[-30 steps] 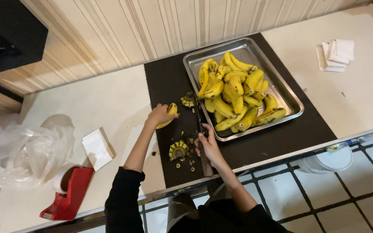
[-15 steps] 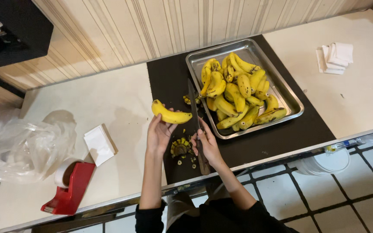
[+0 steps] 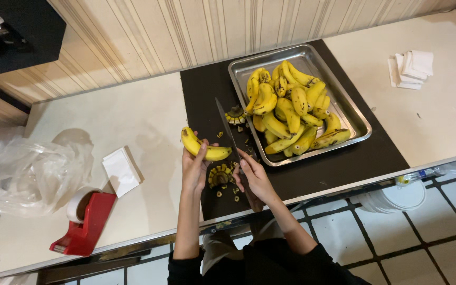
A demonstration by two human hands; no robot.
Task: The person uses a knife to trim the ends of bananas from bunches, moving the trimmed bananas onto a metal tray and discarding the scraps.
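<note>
The steel tray (image 3: pixel 355 113) of bananas sat well beyond both hands, off to the right of the fingers. Nearer, the left hand (image 3: pixel 195 168) was clenched around a small banana bunch (image 3: pixel 202 148), its long axis running crosswise, left to right. The right hand (image 3: pixel 254 177) gripped a knife (image 3: pixel 227 130), blade pointing away, edge touching the bunch's right end. Cut stem bits (image 3: pixel 220 176) lay between the hands.

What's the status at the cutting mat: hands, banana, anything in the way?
Left hand grips a banana above the black mat. Right hand holds the knife, blade at the banana's end. Cut stem bits underneath; full tray close right.
</note>
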